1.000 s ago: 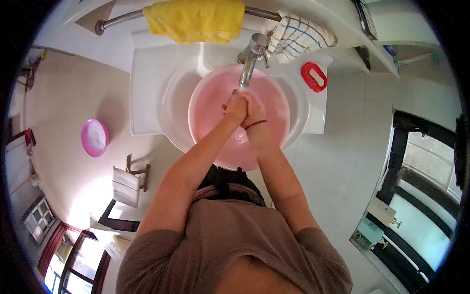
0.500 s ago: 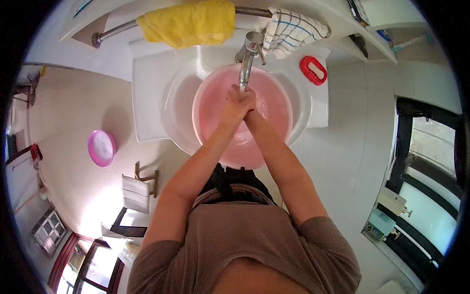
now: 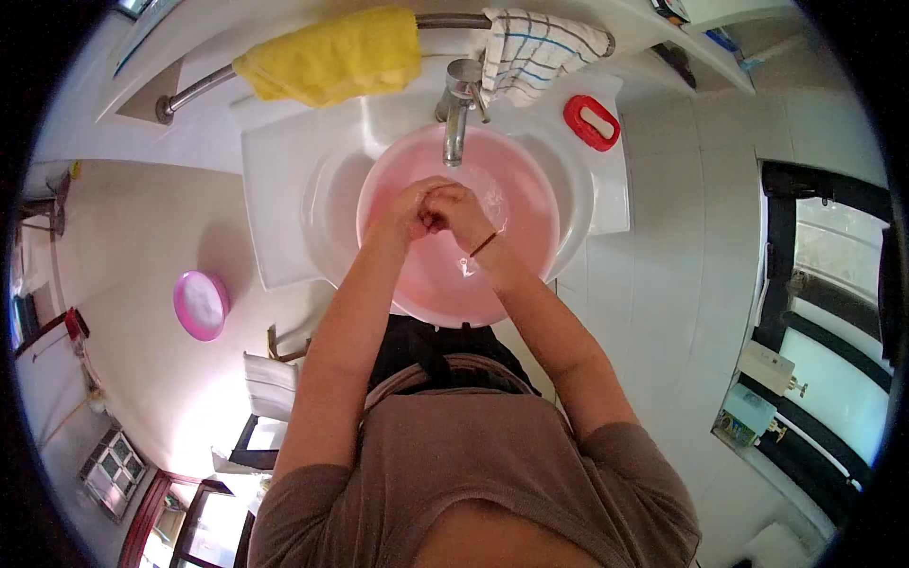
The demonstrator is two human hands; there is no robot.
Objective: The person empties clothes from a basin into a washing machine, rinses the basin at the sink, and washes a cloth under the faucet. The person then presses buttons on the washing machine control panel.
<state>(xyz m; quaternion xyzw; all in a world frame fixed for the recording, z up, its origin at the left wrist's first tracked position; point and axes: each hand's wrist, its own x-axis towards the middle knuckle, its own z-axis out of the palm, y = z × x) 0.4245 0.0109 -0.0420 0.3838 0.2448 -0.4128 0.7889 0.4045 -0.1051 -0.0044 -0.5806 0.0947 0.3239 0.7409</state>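
My left hand [image 3: 413, 205] and my right hand [image 3: 458, 208] are pressed together above a pink basin [image 3: 431, 295], with curled fingers folded against each other. Whether anything small lies between the palms is hidden. A thin dark band [image 3: 484, 244] circles my right wrist. Just beyond my hands is the spout of a metal tap [image 3: 454, 142]; I see no stream under it. Water glints inside the basin, which sits in a white sink [image 3: 275, 208].
A yellow towel [image 3: 331, 57] and a checked cloth [image 3: 535, 52] hang on a rail [image 3: 204, 93] behind the tap. On the sink's right corner lies a red soap dish [image 3: 574, 115] with a pale bar of soap [image 3: 597, 121]. A pink-rimmed bowl [image 3: 201, 306] is at the left.
My hands have drawn back from under the spout towards my body, still together. The water at the spout no longer shows. The view has shifted slightly.
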